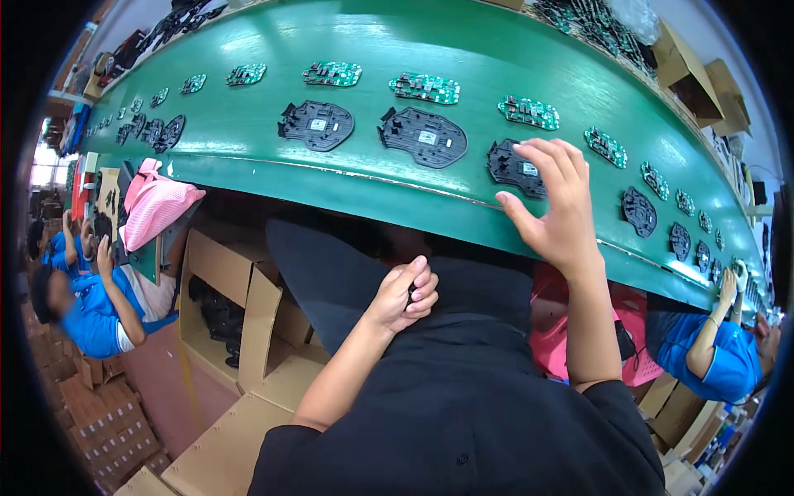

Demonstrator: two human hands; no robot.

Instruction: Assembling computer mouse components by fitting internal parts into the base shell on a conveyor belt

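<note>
My right hand reaches over the near edge of the green work surface, fingers curved and apart. Close behind its fingers lies a black plastic shell with a small pale label, partly covered by the hand; I see no grip on it. My left hand is closed in a fist above my lap. A bit of something dark shows between its fingers, too small to name. Two more black shells, one ahead of me and another to its left, lie flat. Behind them runs a row of green circuit boards, including one straight ahead.
Co-workers in blue sit at the far left and far right. Cardboard boxes with black parts stand low on my left. A pink basket is under the right side. Heaped boards and an opened carton line the far edge.
</note>
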